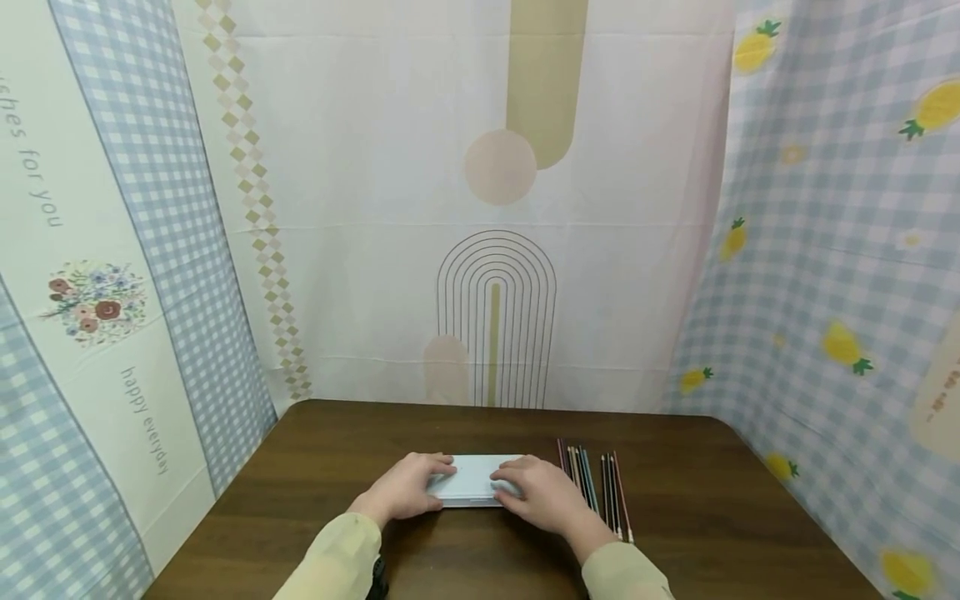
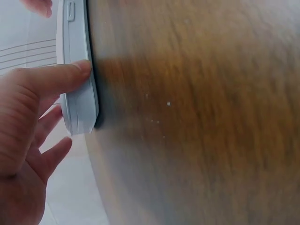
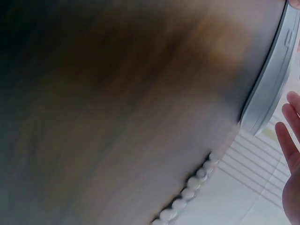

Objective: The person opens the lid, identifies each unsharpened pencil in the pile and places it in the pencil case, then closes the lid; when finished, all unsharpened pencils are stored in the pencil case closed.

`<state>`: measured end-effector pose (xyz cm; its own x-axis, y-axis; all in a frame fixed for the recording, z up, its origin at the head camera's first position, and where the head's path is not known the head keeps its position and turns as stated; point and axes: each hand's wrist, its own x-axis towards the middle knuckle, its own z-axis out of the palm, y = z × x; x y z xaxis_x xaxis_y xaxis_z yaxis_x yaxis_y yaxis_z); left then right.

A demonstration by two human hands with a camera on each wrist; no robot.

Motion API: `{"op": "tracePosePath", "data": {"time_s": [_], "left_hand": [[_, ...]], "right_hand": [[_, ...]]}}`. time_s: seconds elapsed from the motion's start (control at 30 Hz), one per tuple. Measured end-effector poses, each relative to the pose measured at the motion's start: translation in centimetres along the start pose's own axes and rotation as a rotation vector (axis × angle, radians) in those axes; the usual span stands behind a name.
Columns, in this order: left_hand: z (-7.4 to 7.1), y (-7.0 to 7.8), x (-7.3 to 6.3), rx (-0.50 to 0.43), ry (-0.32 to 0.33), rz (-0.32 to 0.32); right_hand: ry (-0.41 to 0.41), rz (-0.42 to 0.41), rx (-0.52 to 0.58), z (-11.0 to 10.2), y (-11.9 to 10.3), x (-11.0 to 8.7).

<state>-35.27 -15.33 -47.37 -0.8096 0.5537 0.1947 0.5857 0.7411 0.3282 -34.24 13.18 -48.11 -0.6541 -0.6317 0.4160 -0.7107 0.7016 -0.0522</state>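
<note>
A flat, pale-blue hard case (image 1: 472, 477) with a small latch on its near side lies closed on the table. My left hand (image 1: 405, 487) grips its left end. In the left wrist view the thumb (image 2: 75, 75) presses the near side of the case (image 2: 79, 108), while the other fingers reach behind it. Over the right part of the lid is my right hand (image 1: 542, 492), its fingers spread and slightly bent. The right wrist view shows those fingers (image 3: 291, 117) held apart from the end of the case (image 3: 269, 89).
Two groups of slim pencils (image 1: 588, 479) lie side by side on the brown table (image 1: 337, 450), just right of the case. Their pale rounded ends (image 3: 187, 193) line up in the right wrist view. Patterned cloths (image 1: 360, 167) hang behind and at both sides.
</note>
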Motion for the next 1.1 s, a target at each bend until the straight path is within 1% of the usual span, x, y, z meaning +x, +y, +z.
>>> {"op": "tracePosePath", "data": {"time_s": [0.17, 0.33, 0.53, 0.67, 0.9, 1.1], "left_hand": [[0.0, 0.1, 0.0, 0.049, 0.016, 0.006], [0.2, -0.2, 0.1, 0.036, 0.041, 0.021], [0.3, -0.6, -0.1, -0.002, 0.054, 0.017], [0.1, -0.5, -0.2, -0.024, 0.051, 0.012], [-0.2, -0.4, 0.0, -0.029, 0.049, -0.006], [0.2, -0.5, 0.0, -0.047, 0.045, -0.018]], "right_hand": [[-0.018, -0.051, -0.004, 0.2, -0.6, 0.7], [-0.034, -0.069, -0.002, 0.3, -0.5, 1.0], [-0.059, -0.061, -0.007, 0.3, -0.7, 1.2], [-0.075, -0.059, -0.049, 0.2, -0.7, 1.5], [-0.098, -0.06, -0.094, 0.2, -0.8, 2.0], [-0.079, -0.047, -0.133, 0.6, -1.0, 2.0]]}}
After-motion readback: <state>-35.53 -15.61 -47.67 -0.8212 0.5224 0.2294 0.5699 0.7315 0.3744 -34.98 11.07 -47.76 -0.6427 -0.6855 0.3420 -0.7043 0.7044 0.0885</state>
